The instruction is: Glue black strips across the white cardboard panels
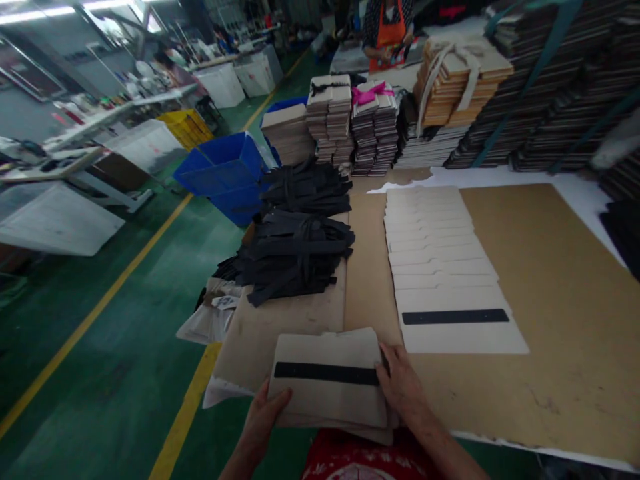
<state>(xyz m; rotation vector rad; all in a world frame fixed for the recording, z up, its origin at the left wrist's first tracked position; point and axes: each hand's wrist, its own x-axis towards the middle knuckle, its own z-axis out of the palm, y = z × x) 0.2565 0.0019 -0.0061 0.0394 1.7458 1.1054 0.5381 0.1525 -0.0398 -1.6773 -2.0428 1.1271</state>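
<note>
A stack of grey-beige cardboard panels [320,403] is held between my two hands at the table's near edge. Across the top panel runs a black strip [325,373]. My left hand [265,410] grips the stack's left side, thumb on top. At the right side, my right hand [397,377] closes on the stack's edge near the end of the strip. To the right lies an overlapping row of similar panels [437,267], the nearest bearing another black strip [455,317]. Beyond the held stack are tied bundles of black strips [300,250].
Blue bins [225,170] stand left of the table. Tied panel stacks [373,127] and a strapped orange-brown bundle [460,80] line the far side, with tall dark stacks [560,87] at right. A person in an orange apron [390,33] is at the back.
</note>
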